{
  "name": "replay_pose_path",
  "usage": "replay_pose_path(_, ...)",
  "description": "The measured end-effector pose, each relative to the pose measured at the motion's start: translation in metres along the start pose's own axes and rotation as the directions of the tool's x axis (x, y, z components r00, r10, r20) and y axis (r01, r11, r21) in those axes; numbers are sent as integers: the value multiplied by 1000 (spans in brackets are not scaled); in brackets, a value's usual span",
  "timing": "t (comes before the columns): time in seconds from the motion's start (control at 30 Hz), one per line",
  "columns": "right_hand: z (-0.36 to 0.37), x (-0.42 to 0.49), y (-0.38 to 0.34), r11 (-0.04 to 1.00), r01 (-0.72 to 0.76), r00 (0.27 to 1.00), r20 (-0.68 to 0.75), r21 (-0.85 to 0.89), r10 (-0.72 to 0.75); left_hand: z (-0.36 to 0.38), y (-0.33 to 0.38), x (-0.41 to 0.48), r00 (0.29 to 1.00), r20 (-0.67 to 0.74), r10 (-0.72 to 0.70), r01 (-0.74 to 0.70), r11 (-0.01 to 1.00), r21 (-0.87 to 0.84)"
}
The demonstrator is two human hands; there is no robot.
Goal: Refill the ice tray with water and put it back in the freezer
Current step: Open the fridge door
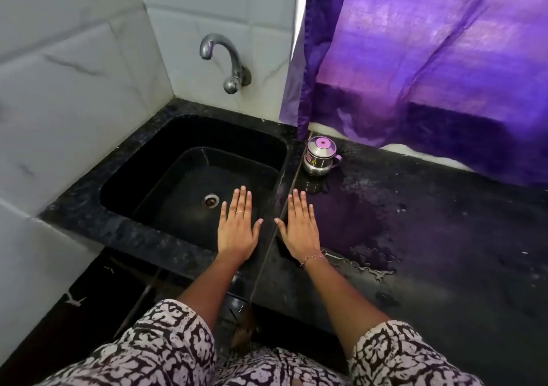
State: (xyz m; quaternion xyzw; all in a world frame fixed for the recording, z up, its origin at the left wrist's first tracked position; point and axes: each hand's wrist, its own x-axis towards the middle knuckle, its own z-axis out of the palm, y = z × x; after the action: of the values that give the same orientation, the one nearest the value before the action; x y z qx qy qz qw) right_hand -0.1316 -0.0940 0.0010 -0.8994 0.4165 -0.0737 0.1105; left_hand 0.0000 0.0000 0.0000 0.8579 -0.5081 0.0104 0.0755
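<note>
Over the front edge of the sink [124,178] and the counter [444,237] I hold both my hands flat, palms down and with nothing in them. My left hand [237,231] hovers above the sink basin, near the drain [211,200], and my right hand [301,231] is over the counter, just beside the seam where the sink part meets the worktop. The fingers of both hands are stretched out straight and close together, with the thumbs spread toward each other, so they grip nothing. I think I hold them like this as a kind of ready position at the place where the water is, because the tap [225,59] is straight in front of me on the tiled wall [74,89].

I cannot see the ice tray anywhere in this view, and no freezer either. So I judge that the filling is not yet done and the tray must first be brought here.

No water runs from the tap. The sink is black and looks empty. The counter is dark stone with speckles, and it is wet: a wide puddle lies to the right of my right hand and reaches toward a small steel pot [321,160] with a pink lid that stands near the back. A purple curtain [430,59] hangs behind the counter on the right, and its colour reflects on the wet stone. A tray set down here may slide a little.
</note>
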Motion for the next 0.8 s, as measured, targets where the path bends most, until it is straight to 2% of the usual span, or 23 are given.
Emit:
replay_pose_path(0.2,12,-22,-12,994,103,993,59,43,-106,1,1,-39,986,-23,-166,167,985,44)
replay_pose_path(0.43,26,-43,-33,964,259,959,104,61,-264,-5,-13,-94,927,-34,-373,374,927,37)
replay_pose_path(0.8,39,-75,-49,889,454,874,167,59,-457,-2,-9,-160,836,-60,-546,548,835,45)
